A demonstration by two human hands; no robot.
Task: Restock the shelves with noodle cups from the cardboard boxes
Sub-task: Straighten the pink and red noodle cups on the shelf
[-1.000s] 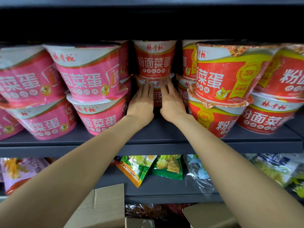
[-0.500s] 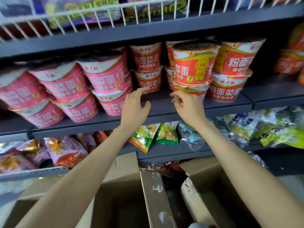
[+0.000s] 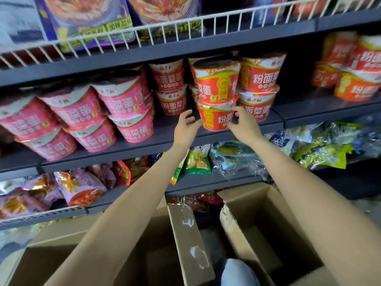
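Red noodle cups stand two high on the middle shelf (image 3: 156, 139). The front lower red cup (image 3: 216, 119) carries another red cup (image 3: 216, 83). My right hand (image 3: 242, 123) curls its thumb and fingers round the lower cup's right side. My left hand (image 3: 186, 129) hovers with relaxed, spread fingers just left of that cup, thumb nearly at its edge. Pink noodle cups (image 3: 123, 100) fill the shelf's left part. Two open cardboard boxes (image 3: 181, 234) (image 3: 255, 205) stand below my arms; their insides look dark and show no cups.
A white wire rail (image 3: 144, 32) fronts the shelf above, which holds large packets. Snack bags (image 3: 78, 186) and green packets (image 3: 321, 153) lie on the lower shelf. More orange-red cups (image 3: 354, 79) stand at the far right. A pale blue knee (image 3: 239, 273) shows at the bottom.
Both hands drew back from the rear red cups they pressed, then shifted right to the front red stack. The view pulled back and down, revealing the boxes.
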